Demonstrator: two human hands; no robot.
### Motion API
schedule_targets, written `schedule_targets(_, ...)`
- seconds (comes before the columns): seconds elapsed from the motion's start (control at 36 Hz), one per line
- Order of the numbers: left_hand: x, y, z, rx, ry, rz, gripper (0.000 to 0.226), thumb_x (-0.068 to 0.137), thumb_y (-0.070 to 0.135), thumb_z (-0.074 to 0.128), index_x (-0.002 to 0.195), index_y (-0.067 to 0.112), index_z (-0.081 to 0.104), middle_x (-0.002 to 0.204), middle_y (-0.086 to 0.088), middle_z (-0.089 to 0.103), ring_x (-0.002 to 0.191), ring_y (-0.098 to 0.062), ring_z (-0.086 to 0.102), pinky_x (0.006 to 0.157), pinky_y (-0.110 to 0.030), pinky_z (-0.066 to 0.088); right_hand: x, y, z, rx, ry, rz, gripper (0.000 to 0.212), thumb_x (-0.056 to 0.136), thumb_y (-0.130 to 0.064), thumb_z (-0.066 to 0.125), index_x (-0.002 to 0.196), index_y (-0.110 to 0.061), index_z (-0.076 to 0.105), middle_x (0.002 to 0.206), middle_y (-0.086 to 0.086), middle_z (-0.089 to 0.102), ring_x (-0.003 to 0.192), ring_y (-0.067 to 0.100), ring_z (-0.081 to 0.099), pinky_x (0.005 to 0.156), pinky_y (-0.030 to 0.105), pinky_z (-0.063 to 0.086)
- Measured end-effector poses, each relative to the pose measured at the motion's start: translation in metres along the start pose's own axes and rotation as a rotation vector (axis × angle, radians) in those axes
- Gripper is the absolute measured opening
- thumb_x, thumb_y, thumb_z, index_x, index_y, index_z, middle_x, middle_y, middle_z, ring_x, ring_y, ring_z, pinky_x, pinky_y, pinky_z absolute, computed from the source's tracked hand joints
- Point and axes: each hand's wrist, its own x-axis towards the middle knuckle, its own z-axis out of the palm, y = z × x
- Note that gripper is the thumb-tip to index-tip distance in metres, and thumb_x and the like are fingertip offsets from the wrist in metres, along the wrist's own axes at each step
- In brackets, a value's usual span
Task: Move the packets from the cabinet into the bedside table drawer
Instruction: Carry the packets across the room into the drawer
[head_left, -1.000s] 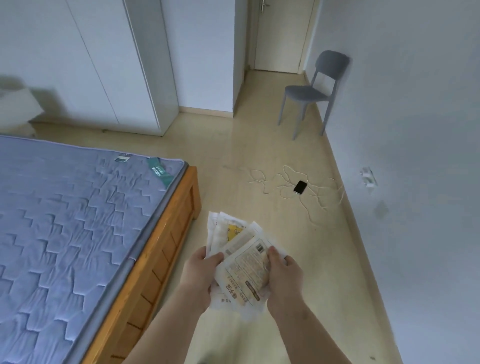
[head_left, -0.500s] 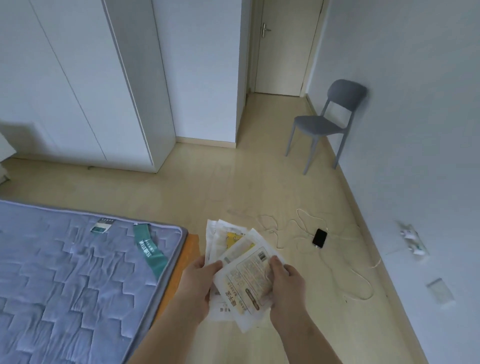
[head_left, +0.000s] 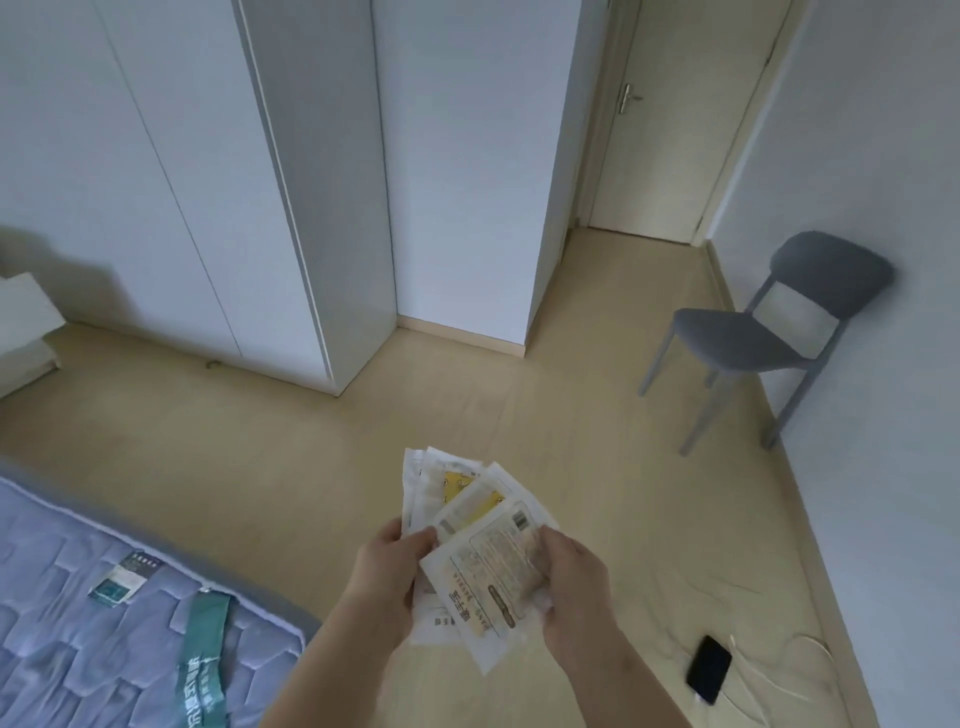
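Phone (head_left: 709, 669) lower now, packets (head_left: 488, 566) still gripped by left hand (head_left: 389, 577), right hand (head_left: 576, 587)

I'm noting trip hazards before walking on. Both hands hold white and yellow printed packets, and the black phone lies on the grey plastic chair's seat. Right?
Not quite. The left hand and right hand do hold the white and yellow printed packets, but the black phone lies on the pale wooden floor, not on the seat of the grey plastic chair, as the head view shows.

Bare floor (head_left: 415, 415) opens ahead of the mattress (head_left: 104, 623); chair (head_left: 769, 338), phone (head_left: 709, 669) and cable (head_left: 769, 691) lie right of it.
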Motion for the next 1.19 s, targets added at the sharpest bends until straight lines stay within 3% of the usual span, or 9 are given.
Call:
schedule_targets(0.17, 0.069, 0.056, 0.019, -0.095, 0.13, 0.008, 0.014, 0.093, 0.0, 0.05, 0.095, 0.01, 0.06, 0.09, -0.021, 0.067, 0.07, -0.034, 0.064, 0.064, -0.045, 0.054, 0.075, -0.05, 0.052, -0.056, -0.095, 0.021, 0.019, 0.086, -0.001, 0.054, 0.066, -0.003, 0.055, 0.067, 0.01, 0.052, 0.065, 0.024, 0.049, 0.058, 0.031, 0.037)
schedule_targets(0.28, 0.124, 0.091, 0.016, -0.134, 0.185, 0.019, 0.014, 0.093, -0.001, 0.05, 0.094, 0.01, 0.059, 0.094, -0.023, 0.068, 0.078, -0.037, 0.066, 0.075, -0.054, 0.054, 0.124, -0.077, 0.091, -0.045, -0.057, 0.003, 0.013, 0.087, -0.002, 0.056, 0.076, -0.001, 0.063, 0.075, 0.01, 0.062, 0.071, 0.025, 0.058, 0.061, 0.03, 0.045)
schedule_targets(0.53, 0.264, 0.198, -0.006, -0.191, 0.3, 0.062, 0.018, 0.093, 0.0, 0.051, 0.107, 0.01, 0.058, 0.094, -0.019, 0.067, 0.082, -0.036, 0.065, 0.079, -0.052, 0.053, 0.213, -0.178, 0.225, 0.021, -0.068, -0.262, 0.011, 0.089, -0.009, 0.052, 0.083, -0.009, 0.062, 0.073, -0.001, 0.055, 0.065, 0.012, 0.05, 0.061, 0.027, 0.039)
schedule_targets(0.64, 0.307, 0.258, -0.026, -0.205, 0.323, 0.114, 0.016, 0.093, 0.001, 0.05, 0.103, 0.011, 0.058, 0.092, -0.017, 0.067, 0.08, -0.034, 0.065, 0.074, -0.047, 0.054, 0.241, -0.211, 0.304, 0.084, -0.261, -0.398, 0.017, 0.093, -0.013, 0.053, 0.08, -0.016, 0.064, 0.078, -0.004, 0.064, 0.076, 0.012, 0.06, 0.068, 0.023, 0.048)
schedule_targets(0.75, 0.337, 0.306, -0.051, -0.271, 0.356, 0.132, 0.014, 0.093, 0.0, 0.049, 0.092, 0.011, 0.059, 0.088, -0.016, 0.067, 0.074, -0.032, 0.064, 0.069, -0.042, 0.054, 0.255, -0.214, 0.373, -0.203, -0.613, -0.488, 0.019, 0.092, -0.011, 0.056, 0.084, -0.021, 0.07, 0.083, -0.013, 0.071, 0.081, 0.0, 0.063, 0.072, 0.013, 0.047)
schedule_targets(0.89, 0.368, 0.355, -0.087, -0.394, 0.394, 0.187, 0.013, 0.09, -0.002, 0.054, 0.095, 0.007, 0.062, 0.087, -0.017, 0.068, 0.073, -0.032, 0.064, 0.077, -0.045, 0.054, 0.28, -0.196, 0.453, -0.481, -0.921, -0.336, 0.018, 0.088, -0.01, 0.062, 0.08, -0.021, 0.074, 0.109, -0.013, 0.066, 0.098, -0.014, 0.057, 0.078, 0.013, 0.049)
schedule_targets(1.06, 0.42, 0.405, -0.128, -0.518, 0.508, 0.219, 0.015, 0.091, -0.003, 0.053, 0.096, 0.009, 0.062, 0.084, -0.017, 0.068, 0.072, -0.033, 0.065, 0.073, -0.048, 0.055, 0.326, -0.199, 0.558, -0.547, -0.848, -0.524, 0.015, 0.088, -0.02, 0.063, 0.078, -0.03, 0.067, 0.084, -0.014, 0.07, 0.082, -0.004, 0.063, 0.073, 0.012, 0.05)
schedule_targets(1.11, 0.439, 0.426, -0.134, -0.539, 0.516, 0.241, 0.016, 0.089, -0.003, 0.056, 0.095, 0.009, 0.063, 0.086, -0.019, 0.07, 0.078, -0.036, 0.067, 0.08, -0.055, 0.053, 0.343, -0.199, 0.595, -0.618, -0.854, -0.67, 0.032, 0.085, -0.01, 0.065, 0.085, -0.042, 0.059, 0.093, -0.022, 0.064, 0.091, -0.011, 0.058, 0.085, 0.015, 0.048)
schedule_targets(1.19, 0.463, 0.463, -0.144, -0.572, 0.54, 0.292, 0.017, 0.085, -0.003, 0.062, 0.097, 0.008, 0.065, 0.086, -0.019, 0.072, 0.076, -0.036, 0.068, 0.08, -0.054, 0.054, 0.365, -0.207, 0.649, -0.657, -0.858, -0.738, 0.039, 0.084, -0.007, 0.066, 0.102, -0.04, 0.054, 0.126, -0.018, 0.046, 0.116, -0.007, 0.042, 0.088, -0.002, 0.032)
